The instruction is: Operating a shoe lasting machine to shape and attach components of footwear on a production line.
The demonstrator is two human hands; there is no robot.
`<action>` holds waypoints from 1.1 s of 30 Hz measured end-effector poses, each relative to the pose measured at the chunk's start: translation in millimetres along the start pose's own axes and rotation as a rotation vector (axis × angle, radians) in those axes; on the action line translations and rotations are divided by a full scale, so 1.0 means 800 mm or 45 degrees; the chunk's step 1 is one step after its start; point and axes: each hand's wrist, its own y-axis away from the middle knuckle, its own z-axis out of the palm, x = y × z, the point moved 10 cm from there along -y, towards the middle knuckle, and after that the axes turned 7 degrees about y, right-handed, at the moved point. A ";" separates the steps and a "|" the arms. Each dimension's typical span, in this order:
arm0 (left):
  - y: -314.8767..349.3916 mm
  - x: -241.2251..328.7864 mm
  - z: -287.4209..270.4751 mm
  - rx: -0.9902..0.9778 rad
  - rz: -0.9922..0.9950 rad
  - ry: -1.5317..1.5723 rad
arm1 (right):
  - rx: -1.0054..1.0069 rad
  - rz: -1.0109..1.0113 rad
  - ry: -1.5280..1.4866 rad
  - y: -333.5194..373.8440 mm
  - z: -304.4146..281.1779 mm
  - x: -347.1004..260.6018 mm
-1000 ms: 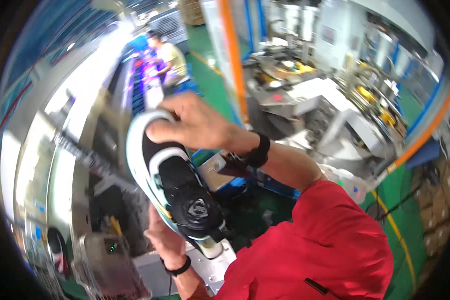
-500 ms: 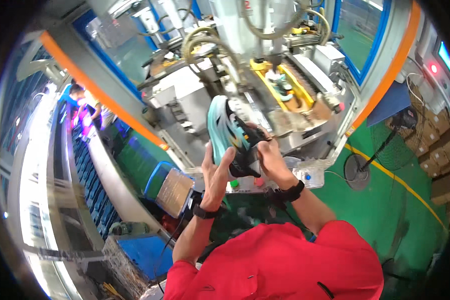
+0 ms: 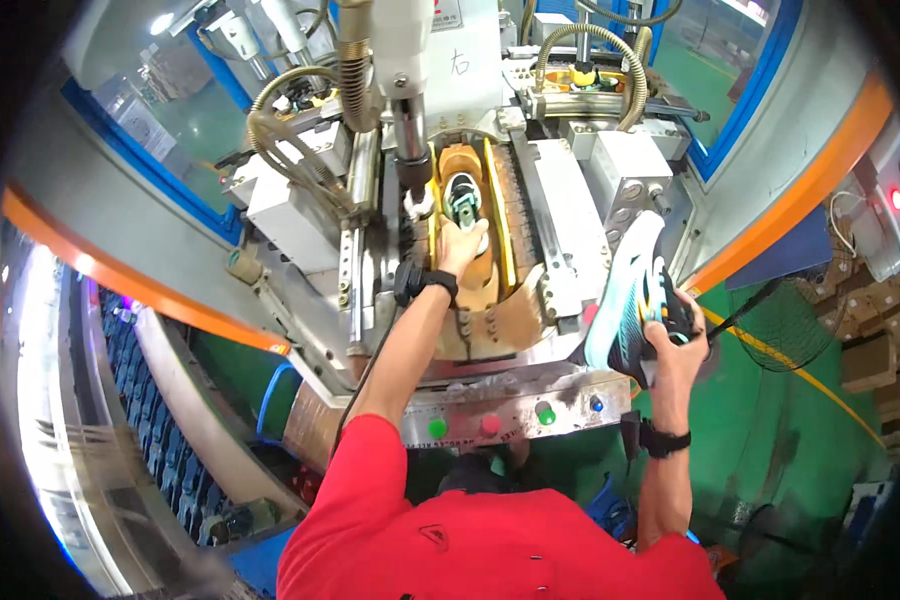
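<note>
My left hand reaches into the machine and grips the near end of a shoe, which sits between yellow side pads in a brown cradle. Its fingertips are partly hidden against that shoe. Off to the right, my right hand holds a mint, white and black sports shoe up beside the machine. The thumb presses on its side, and the pale sole faces left and away. Black bands circle both wrists.
A metal piston hangs just left of the cradle. Along the machine's front edge runs a button panel. White blocks and hoses flank the cradle. A fan stands at right, a conveyor at left.
My left hand has let go of the mint shoe and moved forward onto the shoe in the machine. My right hand has carried the mint shoe to the right. The view has shifted closer.
</note>
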 end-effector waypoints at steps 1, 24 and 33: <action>-0.015 0.007 0.012 0.094 0.052 -0.103 | 0.039 0.030 0.058 -0.003 -0.010 -0.003; 0.476 -0.053 -0.343 0.241 -0.308 1.260 | -0.539 -0.387 1.502 -0.134 0.527 0.157; 0.692 -0.170 -0.360 1.283 -0.446 1.366 | -0.589 -1.250 0.830 0.054 0.471 0.042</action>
